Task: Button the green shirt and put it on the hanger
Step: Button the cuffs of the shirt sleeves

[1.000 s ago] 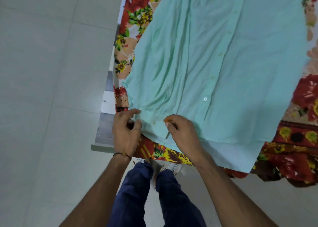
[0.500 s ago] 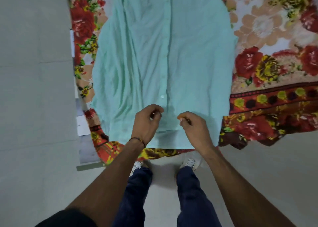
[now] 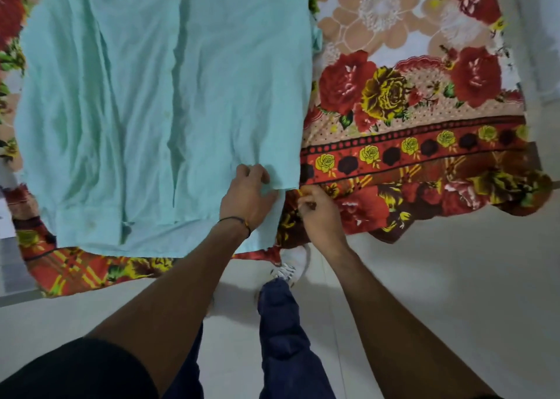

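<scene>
Where the green shirt (image 3: 145, 95) lay: flat on the left part of the floral bedspread (image 3: 394, 102) as we saw it, wrinkled along its length, its hem toward the bedspread's near edge.
Placket (image 3: 174, 132): it ran down the shirt toward the bedspread's near edge; we made out one pale button (image 3: 166, 114) only faintly and could not tell how many were fastened.
Left hand (image 3: 247, 198): over the bedspread's near edge, on the shirt's right hem corner. Its fingers (image 3: 253, 171) were bent and close together, pinching a fold of the cloth against the thumb.
Right hand (image 3: 319, 217): just beside the left, over the bedspread's patterned near border. Its fingers (image 3: 304, 200) were curled and bunched tight, with the tips at the shirt's corner; we could not tell whether they pinched shirt or bedspread.
Wrist thread (image 3: 236, 219): dark, round the left wrist, above the bedspread's near edge.
White shoe (image 3: 292, 261): on the pale floor (image 3: 439, 292), just below the bedspread's hanging edge.
Trousers (image 3: 285, 332): dark blue, nearer us than the bedspread.
</scene>
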